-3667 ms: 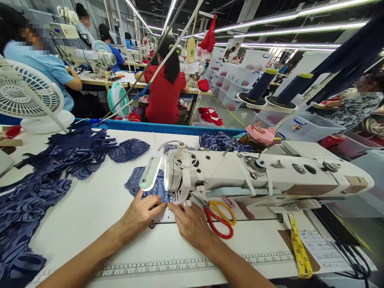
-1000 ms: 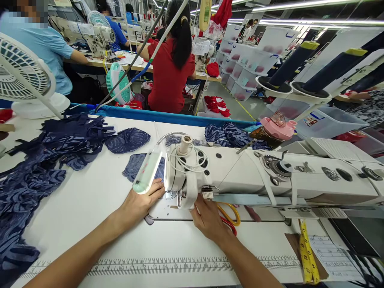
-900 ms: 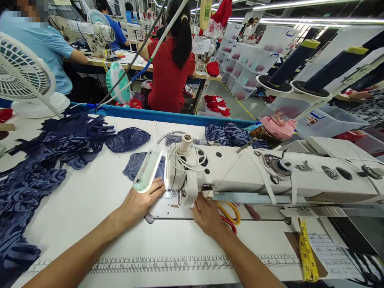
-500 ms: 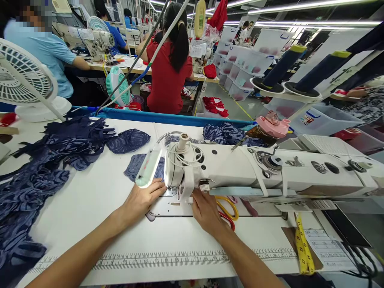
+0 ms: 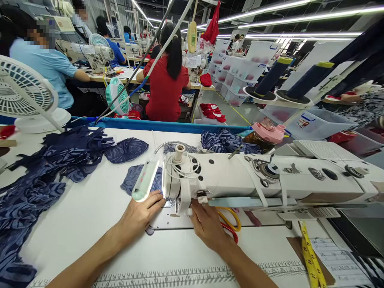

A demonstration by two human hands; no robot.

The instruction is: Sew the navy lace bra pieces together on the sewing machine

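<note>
My left hand [image 5: 141, 212] lies palm down left of the needle area of the white sewing machine [image 5: 231, 172], fingers stretched out and close together. Its fingertips reach the near edge of a navy patterned fabric piece [image 5: 130, 178], partly hidden behind the pale translucent guard [image 5: 145, 180]. My right hand [image 5: 208, 226] rests on the metal bed plate [image 5: 168, 220], fingers stretched forward under the machine head, tips hidden. Whether cloth lies under them does not show. Scissors with a yellow handle loop [image 5: 235, 219] and a red one [image 5: 231, 232] lie beside my right wrist.
Navy fabric pieces [image 5: 39, 200] are heaped at left, with a cup-shaped one [image 5: 127, 150] nearby. Bundled navy pieces [image 5: 229, 141] sit behind the machine. A yellow measuring tape [image 5: 312, 256] lies at right, thread cones [image 5: 274, 76] stand above. A white fan [image 5: 27, 92] stands back left.
The camera view has shifted slightly, so the bench appears lower. Both hands keep nearly the same places beside the needle area.
</note>
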